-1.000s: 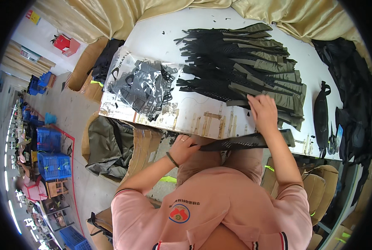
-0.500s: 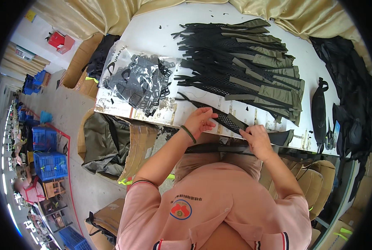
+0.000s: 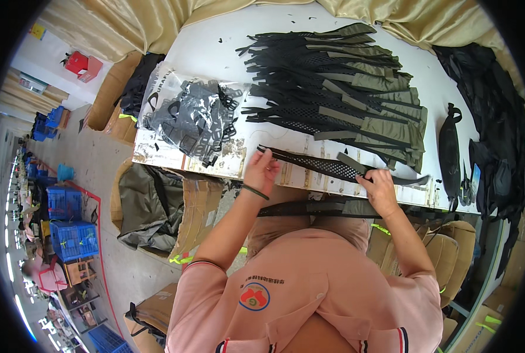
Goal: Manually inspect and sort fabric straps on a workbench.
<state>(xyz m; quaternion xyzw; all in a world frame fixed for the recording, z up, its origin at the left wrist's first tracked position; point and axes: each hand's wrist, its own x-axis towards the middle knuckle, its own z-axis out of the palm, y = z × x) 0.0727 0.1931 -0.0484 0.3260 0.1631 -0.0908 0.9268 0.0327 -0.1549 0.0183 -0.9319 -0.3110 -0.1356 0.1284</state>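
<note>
A black mesh strap [image 3: 312, 162] with a grey webbing piece stretches between my hands along the table's near edge. My left hand [image 3: 261, 172] pinches its narrow left end between thumb and fingers. Closed on its wider part is my right hand [image 3: 382, 189], thumb on top; the tapered right end runs out past it. Across my lap lies a similar strap [image 3: 306, 207], black and olive. Just beyond my hands, many like straps [image 3: 345, 97] lie in an overlapping pile, olive ends to the right. A clear plastic bag [image 3: 195, 117] of black buckles sits left of the pile.
On the white table [image 3: 215, 56], a black padded strap [image 3: 449, 156] and scissors [image 3: 466, 188] lie at the right, beside dark fabric [image 3: 489, 117]. Cardboard boxes [image 3: 200, 206] stand below the near edge. Gold curtains [image 3: 115, 26] hang behind. Blue crates [image 3: 74, 238] and a person are at far left.
My left hand has shifted left and down to the strap's narrow end. My right hand has moved a little right, and the strap is now drawn out straighter between them.
</note>
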